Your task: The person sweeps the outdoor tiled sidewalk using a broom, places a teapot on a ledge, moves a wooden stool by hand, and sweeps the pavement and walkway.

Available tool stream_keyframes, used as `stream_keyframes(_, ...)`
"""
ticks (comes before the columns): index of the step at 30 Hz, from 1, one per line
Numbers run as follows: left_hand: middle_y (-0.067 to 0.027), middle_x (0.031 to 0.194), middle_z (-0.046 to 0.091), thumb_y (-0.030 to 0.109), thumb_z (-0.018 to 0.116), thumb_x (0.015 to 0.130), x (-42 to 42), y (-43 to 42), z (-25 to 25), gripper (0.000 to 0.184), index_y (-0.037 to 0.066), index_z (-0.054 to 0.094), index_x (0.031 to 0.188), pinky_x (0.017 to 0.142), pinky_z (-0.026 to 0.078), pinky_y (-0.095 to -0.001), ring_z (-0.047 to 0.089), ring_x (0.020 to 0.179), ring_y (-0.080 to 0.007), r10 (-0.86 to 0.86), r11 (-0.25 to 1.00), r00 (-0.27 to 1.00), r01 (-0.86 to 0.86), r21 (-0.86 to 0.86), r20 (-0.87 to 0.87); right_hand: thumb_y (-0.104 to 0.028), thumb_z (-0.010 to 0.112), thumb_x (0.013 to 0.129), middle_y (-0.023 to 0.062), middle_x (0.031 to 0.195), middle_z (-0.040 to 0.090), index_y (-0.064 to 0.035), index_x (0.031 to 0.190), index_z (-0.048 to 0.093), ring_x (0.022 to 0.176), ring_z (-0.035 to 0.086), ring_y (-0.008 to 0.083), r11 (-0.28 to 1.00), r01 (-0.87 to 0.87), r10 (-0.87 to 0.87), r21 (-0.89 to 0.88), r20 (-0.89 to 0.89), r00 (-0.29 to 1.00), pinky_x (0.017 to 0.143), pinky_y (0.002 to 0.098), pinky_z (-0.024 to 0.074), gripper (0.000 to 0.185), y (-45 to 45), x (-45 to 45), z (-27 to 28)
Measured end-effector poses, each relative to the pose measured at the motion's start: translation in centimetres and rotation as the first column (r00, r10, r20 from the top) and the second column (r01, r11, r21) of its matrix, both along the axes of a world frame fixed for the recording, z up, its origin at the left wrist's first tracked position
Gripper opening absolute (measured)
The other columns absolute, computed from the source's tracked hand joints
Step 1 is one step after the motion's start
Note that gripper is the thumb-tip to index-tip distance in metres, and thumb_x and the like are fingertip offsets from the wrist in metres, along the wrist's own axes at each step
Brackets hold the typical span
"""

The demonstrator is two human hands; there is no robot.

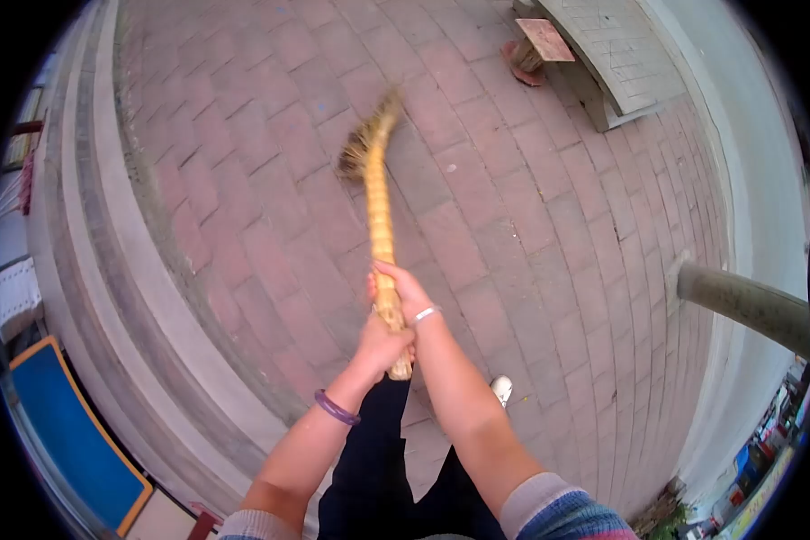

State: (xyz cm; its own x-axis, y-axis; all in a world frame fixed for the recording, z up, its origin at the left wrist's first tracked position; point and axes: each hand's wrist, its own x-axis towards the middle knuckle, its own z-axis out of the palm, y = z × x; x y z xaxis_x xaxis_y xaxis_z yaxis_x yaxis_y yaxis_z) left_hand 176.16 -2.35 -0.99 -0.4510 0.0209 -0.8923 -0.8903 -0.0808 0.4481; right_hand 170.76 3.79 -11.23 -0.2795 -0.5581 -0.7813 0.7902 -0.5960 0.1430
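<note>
A straw broom (380, 211) with a pale yellow, ribbed handle points away over the paving, its darker bristles at the far end blurred. Wrapped round the lower handle near its butt is my left hand (384, 342), with a purple bangle on that wrist. Just above it, my right hand (402, 286) grips the handle too, a silver bracelet on its wrist. The bristles are over the reddish paving (459, 234); whether they touch it is hard to tell.
Stone steps (108, 270) run along the left, beside a blue board (76, 432). A stone bench (603, 63) and a small stool (544, 40) stand at the upper right. A round pillar (747, 301) rises at the right. One white shoe (502, 389) shows below.
</note>
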Motion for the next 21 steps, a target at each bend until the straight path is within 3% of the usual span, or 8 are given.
stream_keyframes(3,-0.011,0.065,0.057,0.002,0.057,0.07,-0.6,-1.8,0.4,0.022,-0.005,0.043,0.086,0.044,0.048,-0.03,0.058,0.049,-0.0192,-0.387,0.913,0.919,0.371,0.171,0.078,-0.021,0.059,0.082,0.0052,0.07,0.055,-0.0056,0.086,0.05,0.057,0.054,0.0144,0.977,0.185,-0.202,0.11,0.172,0.964,0.052,0.0254,0.0475,0.018,1.5,2.0,2.0)
stream_keyframes(5,-0.0133,0.065,0.059,0.006,0.059,0.069,2.5,-3.6,-0.1,0.029,-0.005,0.042,0.09,0.046,0.049,-0.0321,0.06,0.051,-0.0205,-0.551,0.834,0.834,0.548,0.069,0.038,-0.018,0.057,0.083,0.0058,0.072,0.053,-0.0065,0.091,0.047,0.058,0.052,0.0153,0.947,0.243,-0.279,0.212,0.159,0.947,0.052,0.0276,0.0469,0.018,1.6,3.4,5.3)
stream_keyframes(7,-0.015,0.065,0.059,0.009,0.059,0.069,-2.8,-4.8,7.1,0.033,-0.005,0.041,0.092,0.047,0.049,-0.0338,0.061,0.051,-0.0213,-0.51,0.859,0.842,0.489,0.15,0.177,-0.014,0.057,0.082,0.0041,0.07,0.049,-0.0066,0.093,0.047,0.058,0.049,0.0144,0.892,0.353,-0.397,0.283,0.119,0.91,0.051,0.0264,0.0445,0.017,0.4,2.4,9.0)
stream_keyframes(10,-0.0153,0.062,0.058,0.011,0.06,0.07,-7.5,-4.4,9.5,0.033,-0.006,0.04,0.091,0.047,0.049,-0.0347,0.061,0.05,-0.0218,-0.578,0.815,0.807,0.58,0.024,0.125,-0.016,0.059,0.082,0.0042,0.071,0.05,-0.0058,0.093,0.048,0.058,0.049,0.0133,0.878,0.398,-0.426,0.266,0.055,0.903,0.05,0.0248,0.0436,0.019,0.4,-2.6,10.6)
stream_keyframes(13,-0.0156,0.062,0.058,0.012,0.061,0.07,-16.4,-1.7,7.7,0.034,-0.006,0.04,0.089,0.046,0.049,-0.0354,0.061,0.049,-0.0215,-0.515,0.83,0.855,0.516,-0.211,0.066,-0.018,0.062,0.08,0.0049,0.071,0.052,-0.0044,0.09,0.049,0.058,0.051,0.0129,0.945,0.274,-0.269,0.182,-0.048,0.962,0.05,0.024,0.0442,0.021,1.7,-14.8,9.6)
stream_keyframes(17,-0.0149,0.061,0.059,0.01,0.062,0.07,-33.5,2.3,-0.5,0.032,-0.008,0.043,0.089,0.045,0.049,-0.0337,0.061,0.049,-0.0226,-0.527,0.805,0.836,0.434,-0.404,-0.152,-0.024,0.062,0.081,0.0038,0.068,0.054,-0.006,0.083,0.05,0.053,0.053,0.0127,0.967,0.234,-0.251,-0.098,-0.234,0.939,0.048,0.025,0.0455,0.022,3.7,-32.3,-0.2)
stream_keyframes(19,-0.0103,0.057,0.058,0.005,0.057,0.071,-39.9,4.8,-3.4,0.009,-0.004,0.054,0.071,0.042,0.047,-0.0314,0.06,0.049,-0.0193,-0.495,0.837,0.863,0.44,-0.325,-0.107,-0.029,0.06,0.082,0.0033,0.066,0.055,-0.0066,0.079,0.051,0.053,0.053,0.012,0.932,0.311,-0.315,-0.186,0.008,0.949,0.048,0.024,0.0451,0.024,5.9,-39.0,-2.6)
stream_keyframes(21,-0.0105,0.058,0.058,0.006,0.057,0.071,-41.6,6.2,-3.5,0.01,-0.004,0.054,0.074,0.043,0.048,-0.0318,0.061,0.05,-0.0197,-0.609,0.767,0.792,0.602,-0.225,0.042,-0.03,0.059,0.083,0.004,0.067,0.055,-0.0065,0.081,0.051,0.055,0.054,0.0125,0.925,0.37,-0.369,-0.08,0.029,0.929,0.048,0.0238,0.0452,0.025,7.8,-38.3,-3.2)
